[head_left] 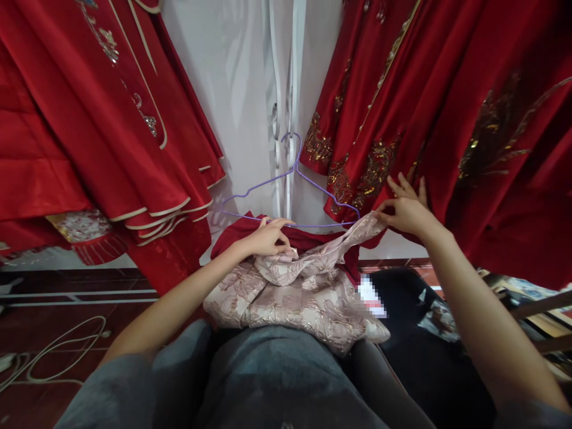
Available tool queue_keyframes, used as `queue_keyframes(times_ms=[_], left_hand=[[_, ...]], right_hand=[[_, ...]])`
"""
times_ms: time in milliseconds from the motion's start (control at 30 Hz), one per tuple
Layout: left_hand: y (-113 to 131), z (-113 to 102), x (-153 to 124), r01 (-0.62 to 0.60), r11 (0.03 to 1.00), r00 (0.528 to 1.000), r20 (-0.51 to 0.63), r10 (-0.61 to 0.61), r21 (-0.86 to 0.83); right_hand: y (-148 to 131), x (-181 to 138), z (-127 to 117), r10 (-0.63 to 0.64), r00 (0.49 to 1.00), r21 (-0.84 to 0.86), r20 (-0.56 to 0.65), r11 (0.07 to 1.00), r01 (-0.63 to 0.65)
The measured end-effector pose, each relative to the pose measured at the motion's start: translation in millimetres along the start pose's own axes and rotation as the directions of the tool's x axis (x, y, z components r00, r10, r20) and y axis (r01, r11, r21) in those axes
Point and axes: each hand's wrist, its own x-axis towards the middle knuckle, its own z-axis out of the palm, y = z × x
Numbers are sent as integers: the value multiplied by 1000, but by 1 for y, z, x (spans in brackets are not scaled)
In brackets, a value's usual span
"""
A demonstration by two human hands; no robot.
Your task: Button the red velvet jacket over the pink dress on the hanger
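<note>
A pale pink brocade garment (304, 298) with a dark red lining lies bunched in front of me, draped partly over a purple wire hanger (292, 176). My left hand (267, 237) is closed, pinching the fabric near the hanger's bottom bar. My right hand (404, 208) pinches the garment's right corner between thumb and forefinger, its other fingers spread against a hanging red robe. The hanger's hook hangs on a white cabinet door handle (277, 128).
Red embroidered robes hang at the left (102, 137) and at the right (469, 119) of a white cabinet (241, 89). A white cable (58, 351) lies on the dark red floor at the left. A black bag (429, 339) and wooden furniture sit at the right.
</note>
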Motion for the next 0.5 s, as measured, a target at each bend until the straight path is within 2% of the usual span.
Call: queue_keyframes(times_ms=[100,233,367,500], left_hand=[[-3,0,0,5,1000,1000,0,-5,-27],[-4,0,-1,6,999,1000,-1,-6,-48],[-1,-1,-1,6,1000,1000,-6,-6,-22],[2,1,0,5,1000,1000,-20,-5,-27]], right_hand=[[-2,0,1,-5,1000,-77,13,997,6],[-6,-3,3,-7,999,-115,-38,993,3],[-8,-4,0,13,998,-28,-63,1000,-14],[-20,-4,-14,37,995,75,-96,997,-30]])
